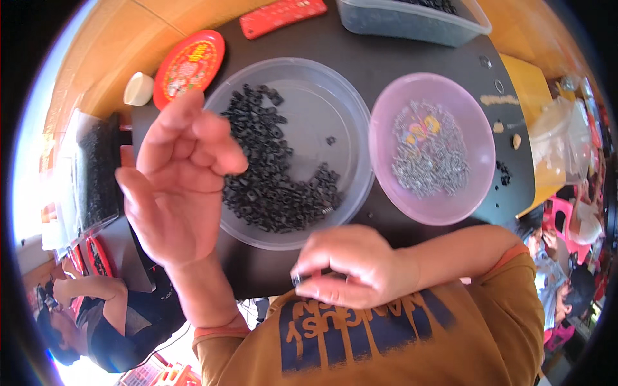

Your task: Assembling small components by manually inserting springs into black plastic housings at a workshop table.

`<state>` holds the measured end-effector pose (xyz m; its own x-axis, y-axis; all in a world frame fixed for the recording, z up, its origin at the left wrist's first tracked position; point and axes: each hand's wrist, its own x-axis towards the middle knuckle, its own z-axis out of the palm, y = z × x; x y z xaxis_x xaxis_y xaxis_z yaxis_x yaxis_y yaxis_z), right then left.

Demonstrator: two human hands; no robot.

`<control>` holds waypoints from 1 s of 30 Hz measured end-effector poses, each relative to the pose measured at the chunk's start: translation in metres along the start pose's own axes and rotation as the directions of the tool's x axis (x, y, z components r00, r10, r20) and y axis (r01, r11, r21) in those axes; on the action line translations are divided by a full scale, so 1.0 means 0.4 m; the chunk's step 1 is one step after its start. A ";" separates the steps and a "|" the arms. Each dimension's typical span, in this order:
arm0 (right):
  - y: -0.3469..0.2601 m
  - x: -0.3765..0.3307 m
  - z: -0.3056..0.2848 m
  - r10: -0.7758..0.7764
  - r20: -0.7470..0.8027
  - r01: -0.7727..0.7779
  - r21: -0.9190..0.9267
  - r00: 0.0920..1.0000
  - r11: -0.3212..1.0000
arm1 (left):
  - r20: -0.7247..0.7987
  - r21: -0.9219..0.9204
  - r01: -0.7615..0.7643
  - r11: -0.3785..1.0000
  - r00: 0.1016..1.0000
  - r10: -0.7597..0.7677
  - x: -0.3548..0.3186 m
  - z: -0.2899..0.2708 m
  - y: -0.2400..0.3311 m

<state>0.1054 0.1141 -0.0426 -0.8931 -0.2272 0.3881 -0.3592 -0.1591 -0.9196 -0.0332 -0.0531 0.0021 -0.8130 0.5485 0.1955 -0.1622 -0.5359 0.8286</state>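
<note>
My left hand point(180, 186) is raised palm up over the left side of a round clear tray point(353, 122). Its fingers are loosely bent and apart, and nothing shows in them. Beneath it in the tray lies a heap of small black plastic parts point(270, 186), with one stray piece off to the right. Close to my chest, just below the tray's near rim, my right hand point(354, 264) is closed, with a small dark piece point(297, 280) showing at the fingertips. That piece is mostly hidden, so its kind is unclear.
A pink bowl point(386, 170) of small silvery metal parts point(431, 161) stands right of the tray. Behind are a clear bin point(412, 29), a red strip-shaped object point(283, 16), a red plate point(212, 61) and a white cup point(138, 89). Another person point(122, 315) sits at lower left.
</note>
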 end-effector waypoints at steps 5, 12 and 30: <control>0.065 -0.029 0.029 -0.027 0.193 0.027 0.004 0.981 1.000 | 0.266 -0.416 0.211 0.885 0.958 -0.103 0.002 -0.050 -0.020; 0.080 -0.017 0.006 0.035 0.246 -0.019 -0.068 0.969 0.998 | 0.402 -0.405 0.366 0.838 0.894 -0.196 0.000 -0.052 -0.069; 0.091 -0.041 0.018 -0.042 0.221 0.059 -0.074 0.974 0.995 | 0.551 -0.628 0.478 0.614 0.830 -0.081 -0.033 -0.007 -0.164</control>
<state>0.1091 0.1049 -0.0822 -0.7956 -0.4267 0.4300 -0.4306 -0.1008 -0.8969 -0.0135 -0.0271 -0.0565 -0.3535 0.8530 0.3841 -0.8393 -0.4705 0.2725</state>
